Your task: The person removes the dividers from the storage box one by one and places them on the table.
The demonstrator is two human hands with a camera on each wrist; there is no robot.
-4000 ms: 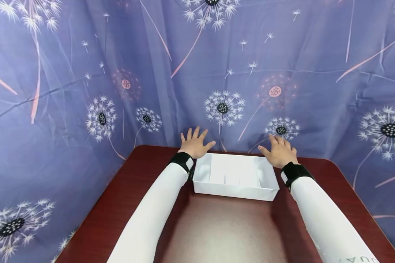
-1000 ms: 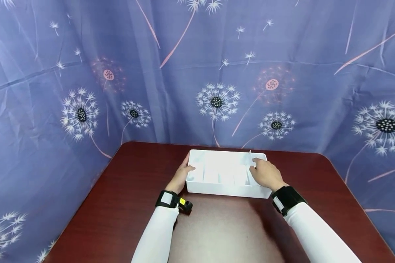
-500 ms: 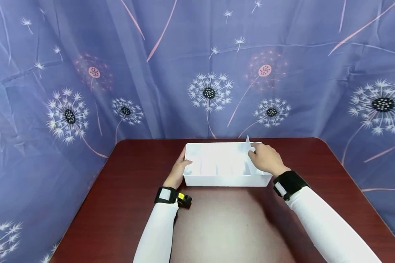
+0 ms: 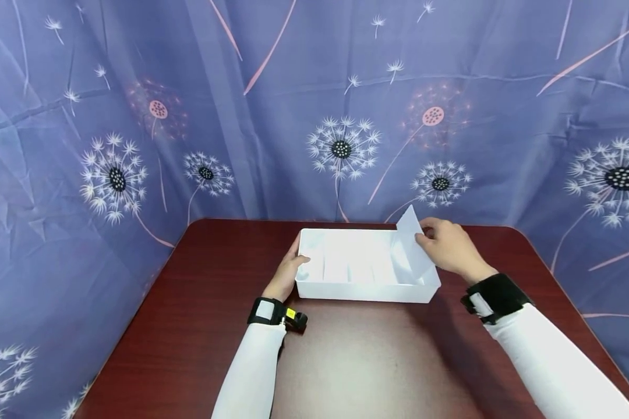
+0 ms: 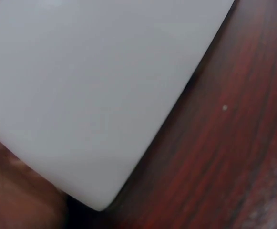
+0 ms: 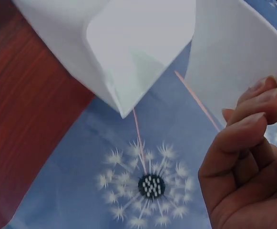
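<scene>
A white plastic organizer box (image 4: 367, 292) with several compartments lies on the table in the head view. My left hand (image 4: 284, 276) grips its left end, thumb over the rim; in the left wrist view the box wall (image 5: 105, 95) fills much of the picture beside a blurred part of that hand (image 5: 19, 195). My right hand (image 4: 453, 247) pinches a thin white divider panel (image 4: 411, 244) at the box's right end. That panel stands tilted, its top above the rim. Curled fingers hold the panel (image 6: 229, 52) in the right wrist view; the box corner (image 6: 133, 43) is apart from them.
The dark red-brown wooden table (image 4: 209, 273) has a pale, shiny patch in front of the box. A blue curtain (image 4: 272, 157) printed with dandelions hangs close behind the table and along its sides. Both wrists wear black straps.
Earlier both hands were spread beside the box. They then took hold at its ends. Over the last second my right hand has drawn the divider upward and rightward, leaving it tilted higher above the rim.
</scene>
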